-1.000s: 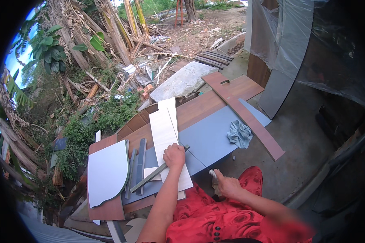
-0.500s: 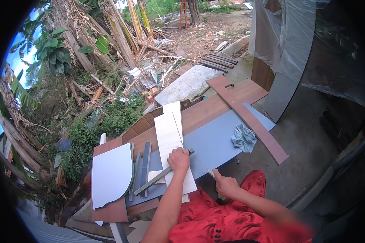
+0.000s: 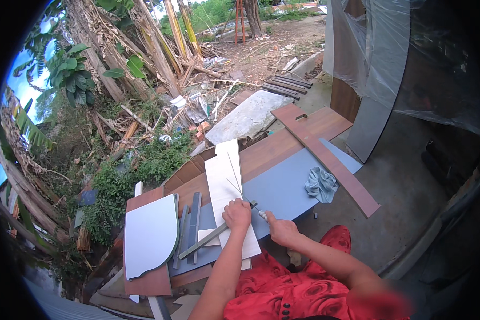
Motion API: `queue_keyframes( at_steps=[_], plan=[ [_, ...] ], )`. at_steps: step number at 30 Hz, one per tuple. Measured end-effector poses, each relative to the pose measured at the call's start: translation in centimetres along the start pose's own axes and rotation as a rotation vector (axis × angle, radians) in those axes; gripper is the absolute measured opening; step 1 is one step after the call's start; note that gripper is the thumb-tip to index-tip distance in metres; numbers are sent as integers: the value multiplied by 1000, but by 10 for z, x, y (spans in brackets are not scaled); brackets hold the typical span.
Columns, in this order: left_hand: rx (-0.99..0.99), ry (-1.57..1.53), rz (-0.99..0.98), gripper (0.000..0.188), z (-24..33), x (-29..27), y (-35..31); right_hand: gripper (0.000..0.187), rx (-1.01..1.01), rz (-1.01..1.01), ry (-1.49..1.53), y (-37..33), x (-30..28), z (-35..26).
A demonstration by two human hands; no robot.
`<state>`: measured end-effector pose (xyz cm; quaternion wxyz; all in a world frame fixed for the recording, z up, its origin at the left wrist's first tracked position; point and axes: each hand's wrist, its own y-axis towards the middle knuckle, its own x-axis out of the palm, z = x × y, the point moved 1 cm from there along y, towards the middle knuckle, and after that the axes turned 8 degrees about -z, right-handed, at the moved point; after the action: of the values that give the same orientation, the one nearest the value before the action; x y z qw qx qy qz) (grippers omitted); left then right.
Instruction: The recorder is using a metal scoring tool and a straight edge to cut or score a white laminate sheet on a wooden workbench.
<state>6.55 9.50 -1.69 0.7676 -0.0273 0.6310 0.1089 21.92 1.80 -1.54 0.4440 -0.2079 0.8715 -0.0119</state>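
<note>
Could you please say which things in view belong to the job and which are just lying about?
Apparently in use:
- thin white-handled tool in right hand
- straight greenish bar under left hand
- pale flat board beneath

Lying about:
- crumpled blue cloth
- long reddish plank

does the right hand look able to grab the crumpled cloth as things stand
Probably not without letting go first: the right hand is closed around a white handle. Otherwise the way looks free, with the cloth lying uncovered on the blue board.

Left hand (image 3: 237, 214) in a fist, right hand (image 3: 284, 231) near it in a grip
</note>
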Motion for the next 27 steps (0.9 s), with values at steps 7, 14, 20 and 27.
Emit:
queue_keyframes(
  at_steps=[7,14,20,27],
  plan=[
    [2,18,-9,31,4,0,5,53,41,5,46,-94,15,33],
    [7,-1,5,32,1,-5,4,52,35,-45,-20,-22,-8,4],
    [-7,14,-10,31,6,-2,1,49,10,8,37,-9,-2,4],
    [-5,-24,4,31,3,-2,5,57,50,-55,103,-125,18,57]
  ],
)
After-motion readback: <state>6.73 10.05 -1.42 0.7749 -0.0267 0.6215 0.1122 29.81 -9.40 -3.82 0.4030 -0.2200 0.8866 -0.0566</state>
